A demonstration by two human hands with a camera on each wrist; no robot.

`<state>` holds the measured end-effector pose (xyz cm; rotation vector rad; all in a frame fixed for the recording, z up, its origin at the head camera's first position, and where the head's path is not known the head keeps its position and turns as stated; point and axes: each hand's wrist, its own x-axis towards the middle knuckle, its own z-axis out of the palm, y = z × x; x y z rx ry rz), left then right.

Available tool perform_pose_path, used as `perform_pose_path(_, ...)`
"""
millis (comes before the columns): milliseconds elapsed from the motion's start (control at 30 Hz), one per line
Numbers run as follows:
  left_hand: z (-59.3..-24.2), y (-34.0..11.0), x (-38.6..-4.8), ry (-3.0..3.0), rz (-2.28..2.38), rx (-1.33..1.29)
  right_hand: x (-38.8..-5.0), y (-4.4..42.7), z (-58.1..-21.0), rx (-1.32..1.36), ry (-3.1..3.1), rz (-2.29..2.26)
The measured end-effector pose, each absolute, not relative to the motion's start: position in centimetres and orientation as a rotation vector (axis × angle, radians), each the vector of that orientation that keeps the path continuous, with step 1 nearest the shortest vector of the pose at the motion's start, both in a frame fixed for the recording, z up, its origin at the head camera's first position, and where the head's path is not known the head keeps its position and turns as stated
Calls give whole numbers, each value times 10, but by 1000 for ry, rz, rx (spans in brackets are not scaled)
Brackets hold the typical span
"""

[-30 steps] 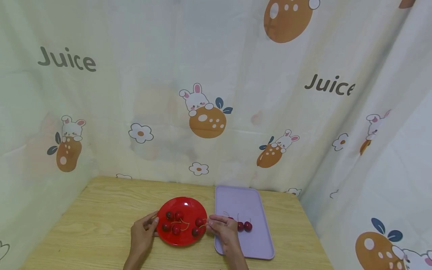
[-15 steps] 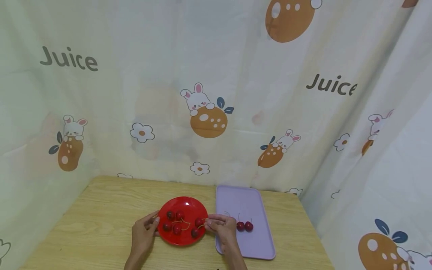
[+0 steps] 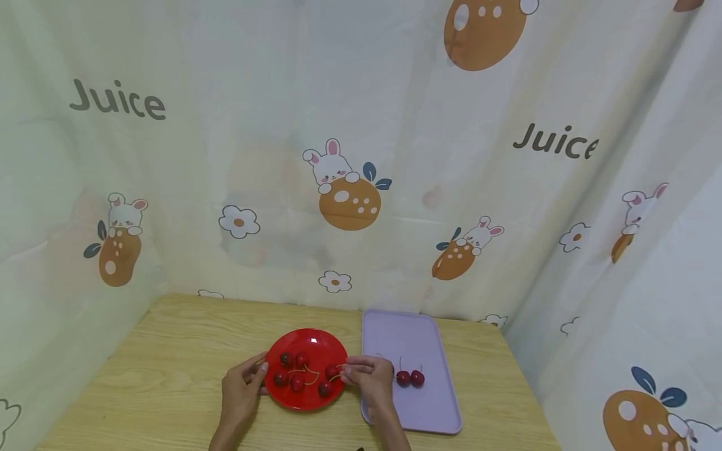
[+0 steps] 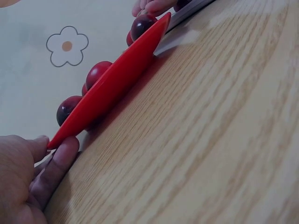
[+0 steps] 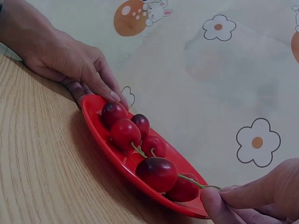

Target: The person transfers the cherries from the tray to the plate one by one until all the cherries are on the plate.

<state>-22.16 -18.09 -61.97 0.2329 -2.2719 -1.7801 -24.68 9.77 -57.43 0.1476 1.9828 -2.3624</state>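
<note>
My left hand (image 3: pixel 239 391) grips the left rim of a round red plate (image 3: pixel 304 402); in the left wrist view its thumb lies at the upper side and a finger (image 4: pixel 65 154) underneath. Several dark red cherries with green stems lie on the plate. My right hand (image 3: pixel 372 381) is at the plate's right edge. It pinches the stem (image 5: pixel 189 179) of a pair of cherries between thumb and finger. Of that pair, the nearer cherry (image 5: pixel 156 173) has a dark top, and both appear to rest on the plate.
To the right lies a lilac rectangular tray (image 3: pixel 417 413) with cherries (image 3: pixel 403 378) on it, partly hidden by my right hand. Both stand on a wooden table (image 3: pixel 186 351). A printed curtain (image 3: pixel 271 156) hangs behind and along the sides.
My right hand has shifted slightly left toward the plate, still pinching the stem, and the nearer cherry of the pair has moved a little left. The left hand keeps its grip.
</note>
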Motion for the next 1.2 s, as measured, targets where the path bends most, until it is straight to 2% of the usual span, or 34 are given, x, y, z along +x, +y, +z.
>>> perform_pose_path(1200, -621, -180, -225, -2285, -1770, 281, -252, 60, -565, 124, 2404, -2138)
